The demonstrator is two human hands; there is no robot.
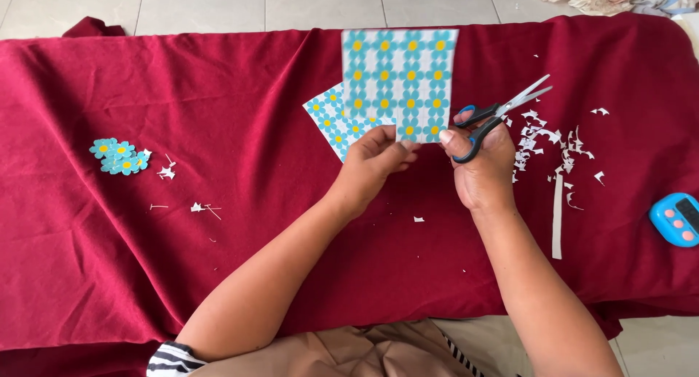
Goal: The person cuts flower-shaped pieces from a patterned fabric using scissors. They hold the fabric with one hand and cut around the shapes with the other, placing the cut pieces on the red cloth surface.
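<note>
My left hand (377, 159) pinches the bottom edge of a sheet of paper (399, 78) printed with blue flowers with yellow centres, held up over the red cloth. My right hand (480, 166) grips black-and-blue-handled scissors (502, 113), blades slightly apart and pointing up to the right, just right of the sheet. A second, smaller flowered sheet (331, 118) lies on the cloth behind the held one, partly hidden by it.
A small pile of cut-out blue flowers (120, 156) lies at the left of the red cloth (218, 93). White paper scraps (546, 140) and a long white strip (557, 217) lie to the right. A blue timer (676, 218) sits at the right edge.
</note>
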